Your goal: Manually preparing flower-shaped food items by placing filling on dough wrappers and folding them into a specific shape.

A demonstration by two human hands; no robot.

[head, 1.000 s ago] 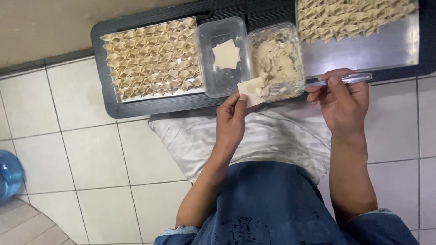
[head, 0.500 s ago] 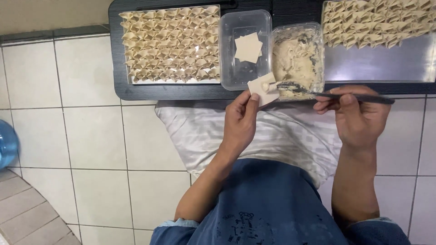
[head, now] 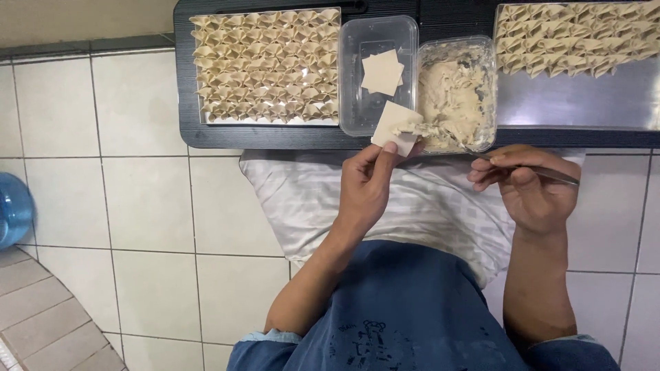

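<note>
My left hand [head: 368,185] holds a square dumpling wrapper [head: 394,127] with a dab of pale filling on it, just below the clear tubs. My right hand [head: 526,189] grips a thin metal utensil [head: 550,173] whose tip reaches into the filling tub [head: 457,93]. Beside that tub, a clear tub [head: 378,75] holds a stack of square wrappers. Rows of folded dumplings [head: 265,65] fill a sheet on the left of the black tray [head: 275,137].
More folded dumplings [head: 570,38] lie on a metal sheet [head: 577,103] at the right. A striped cloth [head: 440,206] covers my lap. White floor tiles lie around; a blue water jug [head: 14,209] stands at the far left.
The view has shifted so the tray sits further right. My right hand has brought the utensil's tip to the wrapper, leaving filling on it.
</note>
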